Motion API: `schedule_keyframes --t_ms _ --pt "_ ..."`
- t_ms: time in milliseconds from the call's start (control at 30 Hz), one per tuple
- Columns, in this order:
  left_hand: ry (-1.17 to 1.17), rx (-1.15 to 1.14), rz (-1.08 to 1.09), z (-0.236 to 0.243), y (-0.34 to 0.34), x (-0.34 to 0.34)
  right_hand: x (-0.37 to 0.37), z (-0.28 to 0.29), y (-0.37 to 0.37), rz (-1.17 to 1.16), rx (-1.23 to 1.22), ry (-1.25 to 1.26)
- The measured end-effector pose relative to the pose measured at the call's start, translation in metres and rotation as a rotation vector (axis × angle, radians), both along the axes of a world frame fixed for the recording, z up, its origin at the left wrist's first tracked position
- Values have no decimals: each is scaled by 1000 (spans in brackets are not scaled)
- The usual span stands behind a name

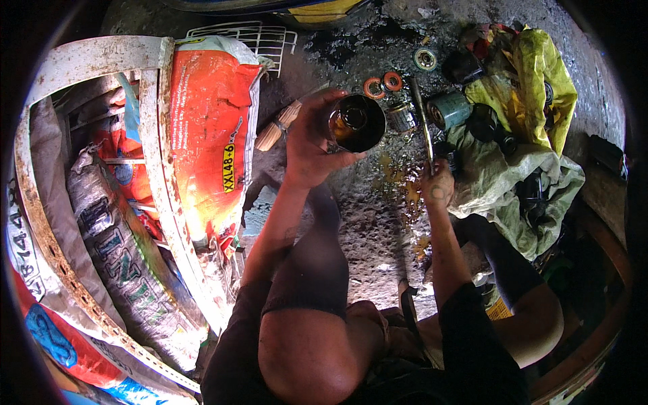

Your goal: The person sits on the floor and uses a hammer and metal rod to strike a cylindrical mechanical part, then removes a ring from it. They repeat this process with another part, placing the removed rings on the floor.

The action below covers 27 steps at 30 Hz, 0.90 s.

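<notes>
My left hand is wrapped round an open-topped metal can, dark inside with a ringed cylindrical part showing in it. The can is tipped so that its mouth faces me. In my right hand is the lower end of a long, slim metal bar, which points away from me. Between the can and the bar a small metal cylinder lies on the ground. Beyond it are two orange-rimmed rings and a round disc with a pale green rim.
At the right, a greenish canister and several dark filter-like cylinders lie by a yellow sack and a pale green sack. A rusty white metal frame and orange sack stand left. Dark oil wets the ground.
</notes>
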<state>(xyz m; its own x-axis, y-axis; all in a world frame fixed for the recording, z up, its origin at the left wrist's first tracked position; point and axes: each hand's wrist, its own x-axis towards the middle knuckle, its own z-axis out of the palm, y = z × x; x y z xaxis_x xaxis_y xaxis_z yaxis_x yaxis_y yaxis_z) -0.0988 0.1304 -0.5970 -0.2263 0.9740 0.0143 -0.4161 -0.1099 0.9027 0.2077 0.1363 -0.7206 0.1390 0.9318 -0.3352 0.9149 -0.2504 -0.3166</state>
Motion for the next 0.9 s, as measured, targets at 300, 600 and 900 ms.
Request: schedule_keyframes --t_ms 300,600,900 --pt "378 -25 290 64 10 -29 30 25 6 25 -16 -128" --pt "1184 95 568 261 100 -153 46 197 29 266 52 247" --pt "1832 9 212 308 224 -148 88 375 18 570 -146 36"
